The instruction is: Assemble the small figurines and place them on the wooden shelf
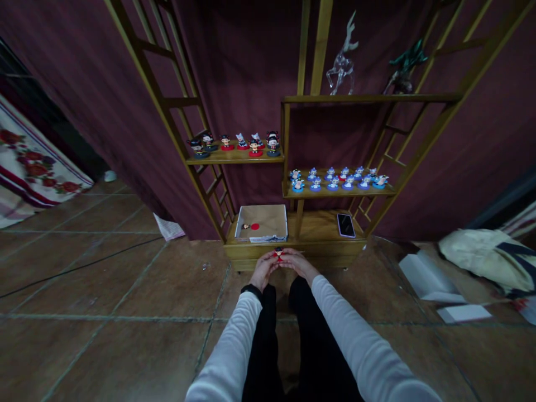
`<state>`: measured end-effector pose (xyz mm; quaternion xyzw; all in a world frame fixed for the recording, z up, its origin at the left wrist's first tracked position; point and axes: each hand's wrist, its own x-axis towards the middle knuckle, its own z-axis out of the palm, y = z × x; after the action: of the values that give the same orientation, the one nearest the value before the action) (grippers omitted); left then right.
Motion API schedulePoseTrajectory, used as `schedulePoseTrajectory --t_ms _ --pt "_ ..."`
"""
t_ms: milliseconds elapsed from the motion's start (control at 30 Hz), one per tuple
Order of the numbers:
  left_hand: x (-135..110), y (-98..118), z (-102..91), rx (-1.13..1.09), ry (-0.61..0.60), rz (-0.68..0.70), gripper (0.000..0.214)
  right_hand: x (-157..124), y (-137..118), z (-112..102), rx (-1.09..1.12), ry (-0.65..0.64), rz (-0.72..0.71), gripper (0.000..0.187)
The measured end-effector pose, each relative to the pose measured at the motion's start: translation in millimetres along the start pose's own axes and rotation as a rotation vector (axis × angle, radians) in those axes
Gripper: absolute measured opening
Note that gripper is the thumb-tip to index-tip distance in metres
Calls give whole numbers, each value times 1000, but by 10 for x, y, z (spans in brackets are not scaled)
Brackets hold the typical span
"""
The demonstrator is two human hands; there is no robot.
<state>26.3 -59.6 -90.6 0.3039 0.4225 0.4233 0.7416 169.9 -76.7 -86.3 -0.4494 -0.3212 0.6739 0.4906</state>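
Both my hands meet in front of the low base of a wooden shelf unit, with a small red figurine [278,253] between their fingers. It has dark hair and stands upright. My left hand [264,268] grips it from the left, and a dark band is on that wrist. My right hand [298,262] closes on it from the right. Just beyond the hands, an open cardboard box [274,239] sits on the bottom board. Inside it lie another small figurine [245,226] and a red disc [255,226].
Several dark-haired and grey figurines [255,147] stand on the left shelf [234,160]. Blue and purple figurines [333,183] fill the right shelf. A glass deer [342,67] and a green ornament [404,70] are above. A phone [345,225] lies right; white boxes [431,279] are on the floor.
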Motion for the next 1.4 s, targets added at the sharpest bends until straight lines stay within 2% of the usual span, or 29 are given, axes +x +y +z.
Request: schedulePoseTrajectory --t_ms 500,967,1400 --pt "195 -172 -66 4 -31 105 28 35 42 47 -21 59 13 27" --pt "204 -194 -63 92 12 138 21 -7 -7 112 -46 75 16 19" --pt "182 -189 -47 96 9 140 23 18 49 48 -68 81 3 25"
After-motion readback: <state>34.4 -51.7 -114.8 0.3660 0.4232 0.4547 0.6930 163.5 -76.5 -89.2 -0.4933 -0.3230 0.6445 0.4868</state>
